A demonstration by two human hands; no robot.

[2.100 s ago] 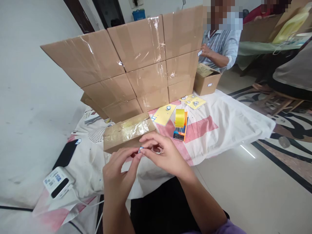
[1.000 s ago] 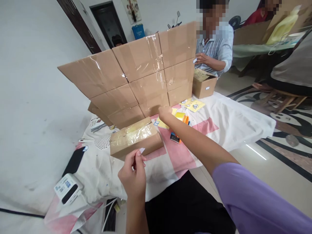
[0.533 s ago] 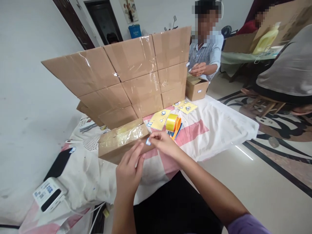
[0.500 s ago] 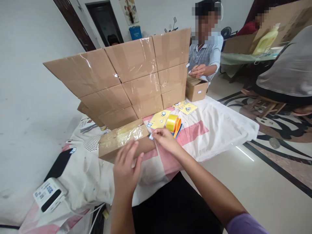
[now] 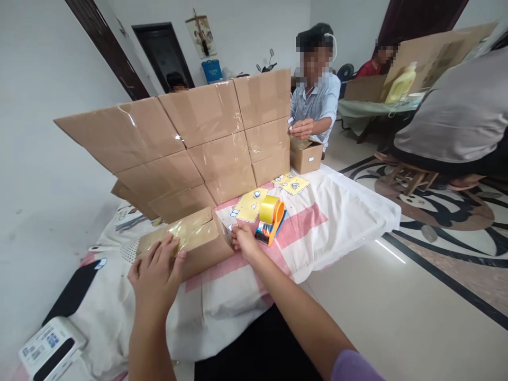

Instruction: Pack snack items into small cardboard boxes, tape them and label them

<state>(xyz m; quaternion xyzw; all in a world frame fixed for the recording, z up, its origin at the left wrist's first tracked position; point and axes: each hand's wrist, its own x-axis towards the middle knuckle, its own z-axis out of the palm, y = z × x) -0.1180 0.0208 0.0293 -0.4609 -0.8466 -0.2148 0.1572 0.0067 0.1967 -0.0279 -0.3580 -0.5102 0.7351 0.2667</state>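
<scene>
A taped cardboard box (image 5: 206, 248) lies on the cloth in front of me. My left hand (image 5: 159, 264) rests on its left part, fingers spread over the taped top and thumb near the front edge. At the box's right end is my right hand (image 5: 244, 241), its fingertips pinched on a small white label (image 5: 230, 227) that is mostly hidden. Just right of that hand sits an orange tape dispenser (image 5: 279, 214) with a roll of yellowish tape (image 5: 269, 210). Behind it lies a yellow sheet with drawings (image 5: 250, 205).
A tall cardboard panel (image 5: 214, 127) stands across the table. Beyond its right end a co-worker (image 5: 315, 100) handles a small carton (image 5: 307, 157). A white power device (image 5: 51, 346) and a black flat object (image 5: 73, 291) lie at the left on the pink-and-white cloth (image 5: 341, 211).
My left hand has moved left and come down onto the box top. My right hand has brought the small label to the box's right end. The view has turned slightly right.
</scene>
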